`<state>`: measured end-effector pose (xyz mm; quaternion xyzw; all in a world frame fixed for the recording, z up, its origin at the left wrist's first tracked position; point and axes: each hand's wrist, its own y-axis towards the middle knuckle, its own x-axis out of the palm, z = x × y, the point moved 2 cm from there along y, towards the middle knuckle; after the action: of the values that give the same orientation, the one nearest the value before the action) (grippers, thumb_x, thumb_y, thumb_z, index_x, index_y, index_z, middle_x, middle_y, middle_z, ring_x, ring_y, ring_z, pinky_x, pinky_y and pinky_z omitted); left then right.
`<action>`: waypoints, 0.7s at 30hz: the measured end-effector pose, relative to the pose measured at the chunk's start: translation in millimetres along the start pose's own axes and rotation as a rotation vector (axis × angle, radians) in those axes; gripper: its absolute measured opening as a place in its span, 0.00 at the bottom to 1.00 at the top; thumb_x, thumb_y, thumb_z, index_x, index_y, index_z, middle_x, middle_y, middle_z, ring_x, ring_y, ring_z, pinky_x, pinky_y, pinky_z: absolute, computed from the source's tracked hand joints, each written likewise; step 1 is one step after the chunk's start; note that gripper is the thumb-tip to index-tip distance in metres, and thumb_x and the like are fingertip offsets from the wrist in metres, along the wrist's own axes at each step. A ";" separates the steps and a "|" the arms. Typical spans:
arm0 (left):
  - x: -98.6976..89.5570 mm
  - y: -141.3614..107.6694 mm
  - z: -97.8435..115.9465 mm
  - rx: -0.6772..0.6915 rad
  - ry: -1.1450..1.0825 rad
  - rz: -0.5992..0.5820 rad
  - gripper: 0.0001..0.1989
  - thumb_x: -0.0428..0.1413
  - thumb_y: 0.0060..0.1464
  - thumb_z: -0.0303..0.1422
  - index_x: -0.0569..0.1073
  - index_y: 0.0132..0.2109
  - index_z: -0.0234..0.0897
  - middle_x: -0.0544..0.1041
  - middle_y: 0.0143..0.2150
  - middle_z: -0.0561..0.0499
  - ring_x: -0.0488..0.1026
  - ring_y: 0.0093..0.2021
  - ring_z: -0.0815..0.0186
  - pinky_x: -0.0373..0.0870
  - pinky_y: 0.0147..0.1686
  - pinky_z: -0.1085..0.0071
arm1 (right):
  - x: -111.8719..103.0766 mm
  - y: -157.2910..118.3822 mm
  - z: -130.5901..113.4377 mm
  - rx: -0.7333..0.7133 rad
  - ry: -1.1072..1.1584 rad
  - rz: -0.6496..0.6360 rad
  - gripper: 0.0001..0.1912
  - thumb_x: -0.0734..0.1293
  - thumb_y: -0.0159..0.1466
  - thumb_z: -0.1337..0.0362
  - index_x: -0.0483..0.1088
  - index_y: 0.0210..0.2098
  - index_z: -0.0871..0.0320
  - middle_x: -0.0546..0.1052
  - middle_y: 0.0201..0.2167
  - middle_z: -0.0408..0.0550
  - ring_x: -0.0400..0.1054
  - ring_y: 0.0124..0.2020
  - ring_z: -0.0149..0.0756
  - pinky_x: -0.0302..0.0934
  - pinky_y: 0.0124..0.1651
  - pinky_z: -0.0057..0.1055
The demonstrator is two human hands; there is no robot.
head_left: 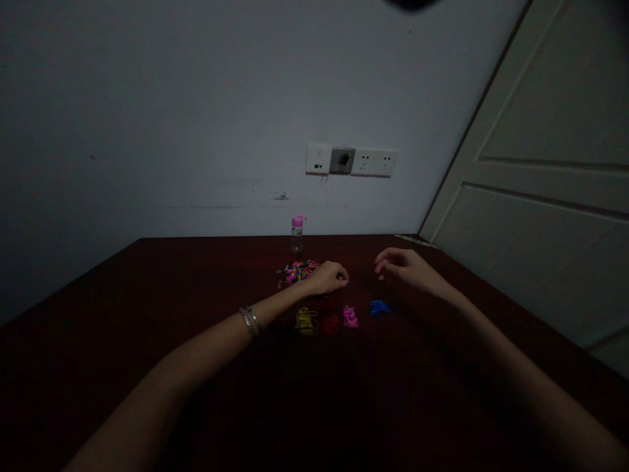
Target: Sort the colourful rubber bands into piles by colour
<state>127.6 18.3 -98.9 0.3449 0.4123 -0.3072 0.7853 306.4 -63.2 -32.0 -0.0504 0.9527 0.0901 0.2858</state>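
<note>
My left hand [330, 278], wearing bracelets [250, 320] at the wrist, is beside a mixed pile of coloured rubber bands [296, 271]. Its thumb and forefinger pinch together, with a faint bluish rubber band [350, 282] at the tips. To the right, my right hand [400, 265] hovers with loosely curled fingers apart and nothing visible in them. Nearer to me lie sorted heaps in a row: yellow rubber bands [305, 320], dim red rubber bands [330, 324], pink rubber bands [350, 316] and blue rubber bands [379, 307].
A clear bottle with a pink cap [297, 235] stands behind the mixed pile. The dark red table [196, 275] meets a pale wall with sockets [373, 162]. A panelled door [545, 170] rises at the right edge. The light is dim.
</note>
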 end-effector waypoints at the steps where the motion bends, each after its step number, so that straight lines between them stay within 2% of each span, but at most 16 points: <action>1: 5.5 4.4 7.7 0.017 -0.004 -0.020 0.10 0.52 0.46 0.28 0.76 0.35 0.32 0.75 0.32 0.49 0.68 0.30 0.70 0.61 0.29 0.78 | -10.3 -2.6 7.4 -0.004 -0.032 0.037 0.05 0.60 0.53 0.66 0.64 0.30 0.59 0.72 0.26 0.47 0.68 0.25 0.31 0.61 0.28 0.27; 4: 22.2 13.1 28.9 0.043 -0.016 -0.085 0.10 0.53 0.46 0.29 0.76 0.36 0.33 0.75 0.32 0.49 0.68 0.29 0.70 0.60 0.29 0.78 | -24.0 -9.8 31.7 0.017 -0.117 0.090 0.06 0.60 0.53 0.65 0.65 0.30 0.59 0.73 0.25 0.47 0.68 0.25 0.32 0.61 0.29 0.28; 7: 35.4 15.5 41.5 0.054 -0.049 -0.143 0.11 0.54 0.46 0.31 0.76 0.37 0.34 0.75 0.31 0.51 0.67 0.28 0.71 0.59 0.27 0.78 | -22.4 -13.8 51.0 0.057 -0.195 0.095 0.06 0.60 0.54 0.65 0.65 0.30 0.60 0.73 0.25 0.47 0.68 0.26 0.33 0.61 0.30 0.28; 10: 35.4 13.1 41.9 0.061 -0.109 -0.101 0.13 0.52 0.48 0.32 0.76 0.40 0.34 0.75 0.30 0.51 0.67 0.28 0.71 0.60 0.27 0.78 | -18.4 -12.8 59.9 0.047 -0.287 0.087 0.08 0.60 0.53 0.66 0.67 0.31 0.60 0.74 0.27 0.48 0.68 0.29 0.34 0.61 0.32 0.29; 13: 17.4 5.6 30.0 0.011 -0.193 0.018 0.15 0.51 0.50 0.32 0.74 0.43 0.31 0.75 0.31 0.49 0.67 0.29 0.70 0.61 0.29 0.76 | -15.0 -6.7 61.2 0.001 -0.365 0.080 0.09 0.60 0.53 0.66 0.69 0.32 0.60 0.75 0.30 0.49 0.68 0.32 0.35 0.60 0.35 0.29; 15: -1.9 -3.0 15.3 -0.081 -0.245 0.086 0.16 0.51 0.50 0.33 0.74 0.44 0.30 0.75 0.31 0.48 0.68 0.29 0.70 0.63 0.30 0.75 | -11.3 0.2 61.2 -0.023 -0.392 0.065 0.10 0.60 0.53 0.66 0.69 0.32 0.60 0.75 0.31 0.48 0.68 0.33 0.35 0.60 0.36 0.28; 19: -45.5 -28.3 -25.6 -0.213 -0.336 0.281 0.15 0.50 0.49 0.34 0.75 0.41 0.30 0.76 0.37 0.46 0.70 0.35 0.66 0.65 0.36 0.72 | 2.3 19.2 64.2 -0.063 -0.419 -0.006 0.11 0.60 0.52 0.68 0.71 0.34 0.61 0.75 0.32 0.48 0.68 0.34 0.35 0.60 0.36 0.27; 21: -62.9 -43.0 -49.4 -0.267 -0.331 0.371 0.15 0.51 0.48 0.35 0.75 0.39 0.30 0.76 0.37 0.45 0.71 0.36 0.65 0.65 0.37 0.71 | 11.9 28.3 65.7 -0.095 -0.420 -0.060 0.12 0.60 0.52 0.69 0.71 0.35 0.62 0.75 0.33 0.49 0.68 0.34 0.35 0.60 0.37 0.28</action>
<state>43.4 45.4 -78.0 0.2532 0.2450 -0.1534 0.9232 327.6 -22.9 -88.5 -0.0725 0.8650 0.1350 0.4778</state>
